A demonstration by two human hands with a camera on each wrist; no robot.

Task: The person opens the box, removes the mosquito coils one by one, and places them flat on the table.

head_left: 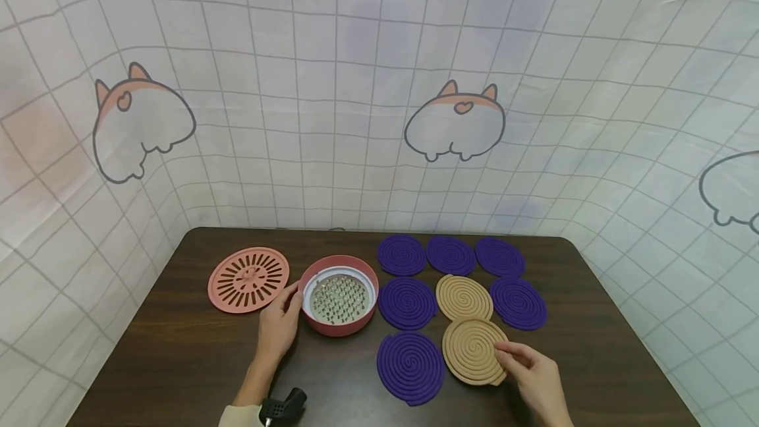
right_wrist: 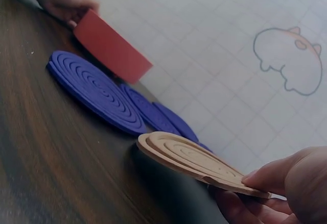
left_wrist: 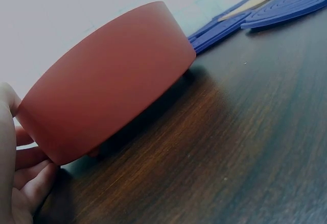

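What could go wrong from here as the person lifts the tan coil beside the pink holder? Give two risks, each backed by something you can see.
1. The right hand pinches the tan coil only at one edge, lifted off the table; the thin spiral might crack or sag.
2. The left hand merely rests against the pink holder, so it could slide when the coil goes in.

Purple spiral coils (head_left: 409, 368), tan spiral coils (head_left: 472, 350), a pink slotted lid (head_left: 248, 279), a dark wood-grain table (head_left: 178, 348).
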